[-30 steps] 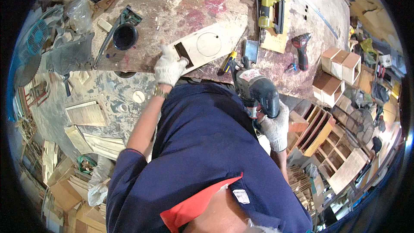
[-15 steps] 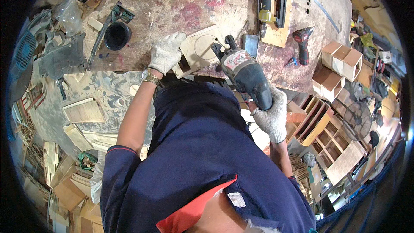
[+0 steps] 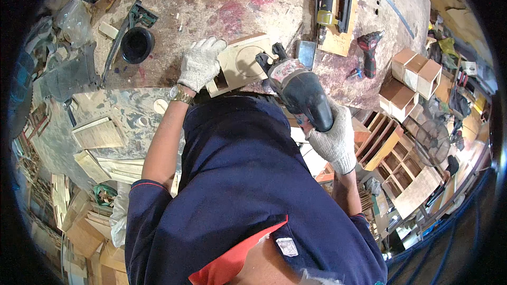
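Note:
My left hand [image 3: 200, 65], in a white knitted glove, grips the left end of a small pale wooden box [image 3: 230, 68]. A circle is drawn on the box's upper face, and a dark rectangular opening shows at its near left. In my right hand [image 3: 335, 140], also gloved, is a black power tool that looks like a jigsaw [image 3: 306, 95], held by its rear end. Its two-pronged front lies over the right part of the box, beside the circle. The tool's body hides that end of the box, and the blade cannot be seen.
Right of the box lie a metal block [image 3: 305, 53], a yellow-green nail gun [image 3: 328, 0] on a board, and a red-black cordless drill [image 3: 369, 53]. A black round bowl [image 3: 137, 45] sits at left. Wooden boxes [image 3: 414, 71] and a fan [image 3: 432, 136] stand at right.
The box has turned slightly clockwise under my left hand, and more of its far side shows. The jigsaw's front has shifted a little left. The whole view has moved slightly.

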The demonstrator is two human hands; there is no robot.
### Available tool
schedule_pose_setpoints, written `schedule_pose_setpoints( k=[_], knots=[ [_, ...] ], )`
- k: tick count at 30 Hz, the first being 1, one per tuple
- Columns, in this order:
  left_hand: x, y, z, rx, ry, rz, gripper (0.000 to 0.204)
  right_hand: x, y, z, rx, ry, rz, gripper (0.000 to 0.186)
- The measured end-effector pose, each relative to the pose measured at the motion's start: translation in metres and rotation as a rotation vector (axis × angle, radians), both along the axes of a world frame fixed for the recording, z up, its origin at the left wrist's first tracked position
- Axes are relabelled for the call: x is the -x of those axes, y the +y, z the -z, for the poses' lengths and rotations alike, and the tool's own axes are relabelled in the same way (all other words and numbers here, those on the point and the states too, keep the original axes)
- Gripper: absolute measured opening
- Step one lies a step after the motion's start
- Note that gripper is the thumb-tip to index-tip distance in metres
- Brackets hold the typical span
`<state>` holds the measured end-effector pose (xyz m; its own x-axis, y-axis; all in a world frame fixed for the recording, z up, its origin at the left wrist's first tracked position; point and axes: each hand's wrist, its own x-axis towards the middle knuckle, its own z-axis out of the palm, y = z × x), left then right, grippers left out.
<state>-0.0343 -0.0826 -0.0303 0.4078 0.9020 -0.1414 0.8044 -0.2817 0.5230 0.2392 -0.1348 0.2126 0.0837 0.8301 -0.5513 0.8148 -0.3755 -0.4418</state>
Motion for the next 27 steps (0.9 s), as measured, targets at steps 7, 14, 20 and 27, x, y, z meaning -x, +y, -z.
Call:
schedule_pose_setpoints(
  k=[7,14,20,27],
  knots=[
    [-0.001,-0.003,0.001,-0.051,-0.022,0.006,0.041,0.005,0.011,0.045,0.091,0.054,0.020,0.041],
    [-0.020,-0.026,-0.013,-0.089,0.089,-0.542,0.074,0.003,-0.013,0.058,0.078,0.028,0.249,0.031],
    [-0.037,-0.052,0.006,0.229,-0.187,-0.844,0.090,0.018,-0.018,0.054,-0.064,0.071,0.324,0.028],
    [-0.038,-0.051,0.009,0.289,-0.077,-0.848,0.075,0.026,-0.015,0.048,-0.050,0.055,0.377,0.029]
  ],
)
